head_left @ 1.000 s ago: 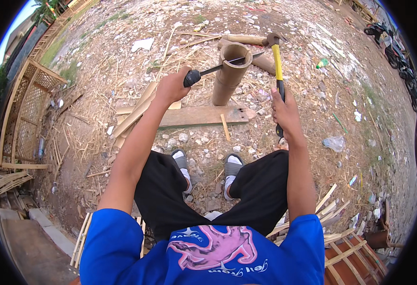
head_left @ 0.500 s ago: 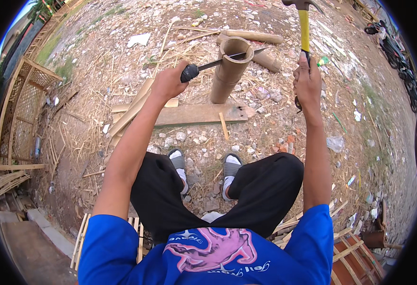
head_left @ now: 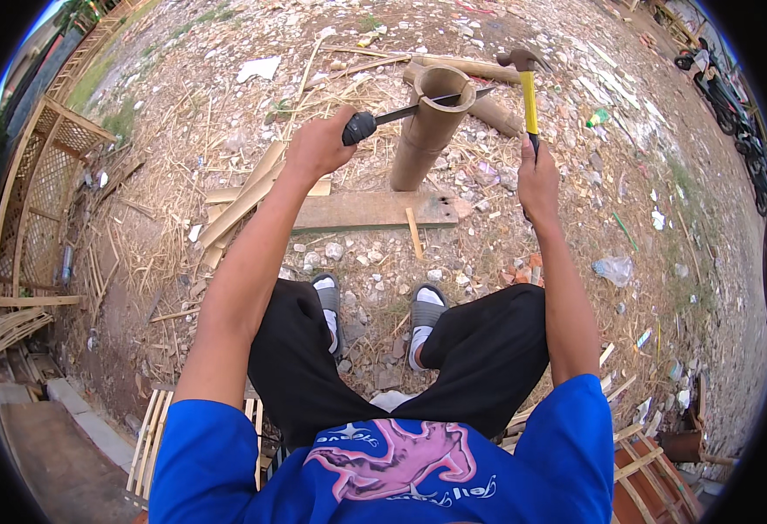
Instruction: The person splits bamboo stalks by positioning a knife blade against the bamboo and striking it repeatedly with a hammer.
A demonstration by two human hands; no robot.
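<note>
My left hand point(head_left: 321, 145) is wrapped round the black handle of a large knife point(head_left: 396, 113). Its blade lies across the top of an upright bamboo section point(head_left: 422, 144), set into the rim, and the tip sticks out past the right side. In my right hand point(head_left: 539, 185) is a claw hammer point(head_left: 530, 98) with a yellow and black handle, its head raised to the right of the blade tip and apart from it. The bamboo stands just behind a flat wooden plank point(head_left: 370, 212).
Split bamboo strips point(head_left: 242, 208) lie left of the plank. More bamboo pieces point(head_left: 495, 115) rest behind the upright one. Rubble and straw cover the ground. A lattice bamboo frame point(head_left: 43, 205) stands at the left; motorbikes point(head_left: 733, 113) are parked far right.
My right hand has brought the hammer down and left, closer to the knife tip. The knife and bamboo have shifted slightly right, the blade still across the rim.
</note>
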